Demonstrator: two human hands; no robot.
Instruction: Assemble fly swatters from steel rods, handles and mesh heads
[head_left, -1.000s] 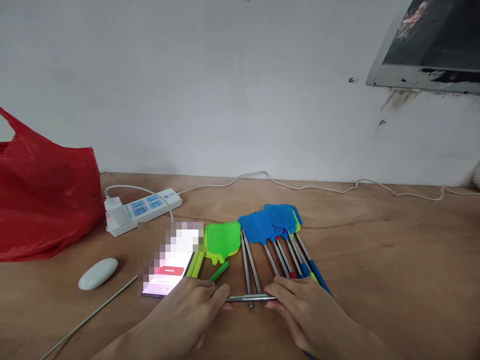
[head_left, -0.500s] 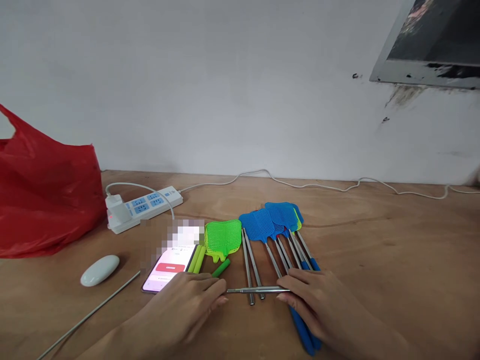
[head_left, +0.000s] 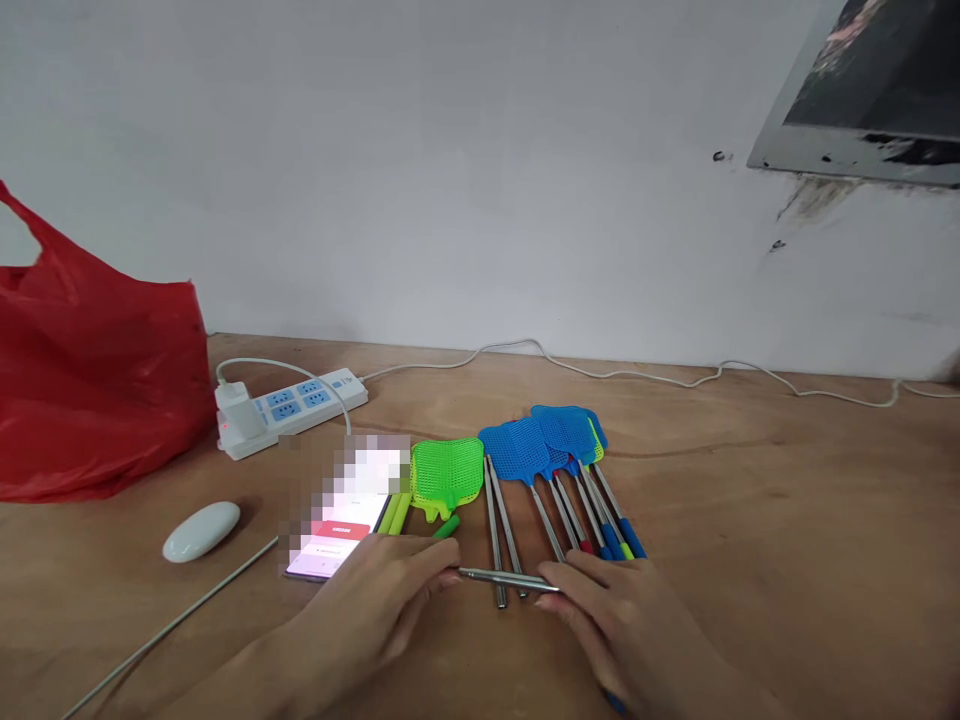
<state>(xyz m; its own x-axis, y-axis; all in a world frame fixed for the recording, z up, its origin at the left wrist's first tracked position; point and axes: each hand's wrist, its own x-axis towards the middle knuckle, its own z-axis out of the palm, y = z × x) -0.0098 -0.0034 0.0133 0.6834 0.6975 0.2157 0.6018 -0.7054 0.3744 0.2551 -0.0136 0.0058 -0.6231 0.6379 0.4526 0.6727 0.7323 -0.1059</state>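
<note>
- The rod [head_left: 501, 577], of bare metal, is held between the two hands at the near middle of the table [head_left: 750, 540].
- Its long axis runs across the view from left to right, slightly slanted: the left end lies a little farther from the person, the right end a little nearer. It looks thinner toward the left.
- The left hand [head_left: 394, 590] is closed, thumb and fingers pinching the rod's left end.
- The right hand [head_left: 611, 610] is curled over the rod's right end, gripping it between thumb and fingers. A blue tip [head_left: 613, 702] shows below this hand; what it belongs to cannot be told.
- Two loose rods [head_left: 493, 535] lie beneath the rod, pointing away from the person; whether it touches them is unclear.
- Just beyond the left hand are a green grip [head_left: 448, 527], partly hidden, and yellow grips [head_left: 394, 512].
- Green mesh [head_left: 448, 470] lies over yellow mesh beyond those grips.
- Right of it, blue swatters [head_left: 514, 448] overlap, their metal shafts running toward the right hand; blue, red and yellow grips show there.
- The phone [head_left: 337, 540] lies lit beside the left hand, partly pixelated.
- Farther left are a white mouse [head_left: 201, 532], a power strip [head_left: 315, 405] and a red bag [head_left: 97, 390].
</note>
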